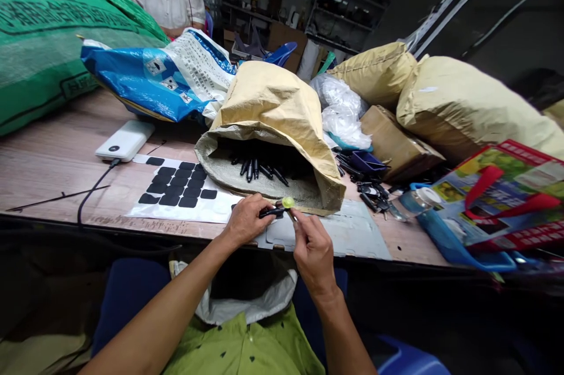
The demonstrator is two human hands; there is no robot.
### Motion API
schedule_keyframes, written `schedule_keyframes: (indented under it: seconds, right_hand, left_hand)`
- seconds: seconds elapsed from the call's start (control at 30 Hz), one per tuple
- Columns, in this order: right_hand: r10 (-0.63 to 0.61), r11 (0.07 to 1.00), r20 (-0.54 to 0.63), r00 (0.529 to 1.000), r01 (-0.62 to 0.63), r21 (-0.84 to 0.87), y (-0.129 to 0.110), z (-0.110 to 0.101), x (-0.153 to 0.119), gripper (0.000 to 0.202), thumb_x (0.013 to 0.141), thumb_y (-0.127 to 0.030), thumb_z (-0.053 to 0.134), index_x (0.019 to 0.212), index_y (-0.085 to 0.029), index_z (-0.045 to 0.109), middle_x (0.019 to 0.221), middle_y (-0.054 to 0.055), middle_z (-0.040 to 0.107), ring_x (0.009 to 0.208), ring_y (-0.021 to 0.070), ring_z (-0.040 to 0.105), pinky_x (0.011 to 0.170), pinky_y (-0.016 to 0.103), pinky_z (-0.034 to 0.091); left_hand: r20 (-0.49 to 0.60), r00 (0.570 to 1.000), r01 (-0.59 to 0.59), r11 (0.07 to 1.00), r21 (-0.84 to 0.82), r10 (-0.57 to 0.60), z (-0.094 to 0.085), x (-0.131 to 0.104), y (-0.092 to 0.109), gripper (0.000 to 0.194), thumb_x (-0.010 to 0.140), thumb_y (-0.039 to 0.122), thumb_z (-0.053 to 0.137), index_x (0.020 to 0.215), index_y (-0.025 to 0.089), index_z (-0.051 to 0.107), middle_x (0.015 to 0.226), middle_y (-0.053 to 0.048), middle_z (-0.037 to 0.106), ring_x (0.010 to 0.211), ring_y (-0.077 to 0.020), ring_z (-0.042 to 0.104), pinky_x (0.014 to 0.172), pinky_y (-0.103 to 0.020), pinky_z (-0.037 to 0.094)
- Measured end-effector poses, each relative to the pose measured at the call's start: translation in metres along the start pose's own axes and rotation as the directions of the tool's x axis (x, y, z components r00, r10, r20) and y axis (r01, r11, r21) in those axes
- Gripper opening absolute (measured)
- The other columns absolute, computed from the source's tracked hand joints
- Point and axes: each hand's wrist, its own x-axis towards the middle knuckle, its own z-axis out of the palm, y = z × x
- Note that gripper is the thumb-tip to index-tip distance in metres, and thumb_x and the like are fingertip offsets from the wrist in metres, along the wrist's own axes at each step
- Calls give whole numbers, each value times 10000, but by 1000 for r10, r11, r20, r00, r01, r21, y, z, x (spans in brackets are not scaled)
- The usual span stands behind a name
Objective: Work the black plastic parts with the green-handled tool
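My left hand [247, 219] is closed on a slim black part [269, 212] at the table's front edge. Just right of it, my right hand [314, 248] pinches a thin tool whose tip meets the black part near a small yellow-green round piece [288, 203]. Behind both hands a large tan paper sack [273, 99] lies with its mouth towards me, several black pen-like parts [250, 168] inside. Left of my hands, a white sheet [205, 210] carries several black rounded patches [175, 190]. A grey flat sheet [348, 228] lies beneath and right of my hands.
A white power bank [124, 140] with a cable, a blue bag [150, 78] and a green sack [66, 40] are on the left. At the right stand a clear jar [414, 203], a blue tray [458, 254] and a colourful bag [506, 198]. A person [165, 4] sits opposite.
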Motion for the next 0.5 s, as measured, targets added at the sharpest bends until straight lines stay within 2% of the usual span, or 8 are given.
schedule_keyframes:
  seconds: [0.07,0.13,0.33,0.5]
  right_hand:
    - [11,1000,69,998,-10,-22,-2,3,-1,376,1005,-217,424,1292,-246,665,977,68,671,931,185,640,860,282,504]
    - [27,999,81,996,-23,-42,-2,4,0,374,1002,-216,422,1279,-251,671,982,67,675,931,186,640,861,285,503]
    - [51,985,-75,996,-62,-158,20,3,21,343,987,-241,461,1243,-245,690,1011,60,675,957,190,625,864,288,474]
    - [96,910,-103,990,-129,-394,50,14,36,312,929,-175,537,1159,-252,734,927,46,632,918,196,558,827,290,417]
  left_hand:
    - [2,1000,-1,1000,6,1,0,0,0,152,828,271,721,976,243,743,906,-18,661,904,-198,598,810,-310,446]
    - [8,1000,0,1000,15,-1,-1,0,1,166,821,270,722,984,247,742,909,-19,663,904,-202,600,814,-315,451]
    - [1,1000,20,1000,4,-20,-3,0,4,151,802,244,708,949,219,735,880,-25,652,899,-206,595,807,-315,455]
    - [28,1000,13,997,-71,-11,-7,0,4,190,931,321,586,988,221,737,891,-27,661,904,-196,596,826,-315,441]
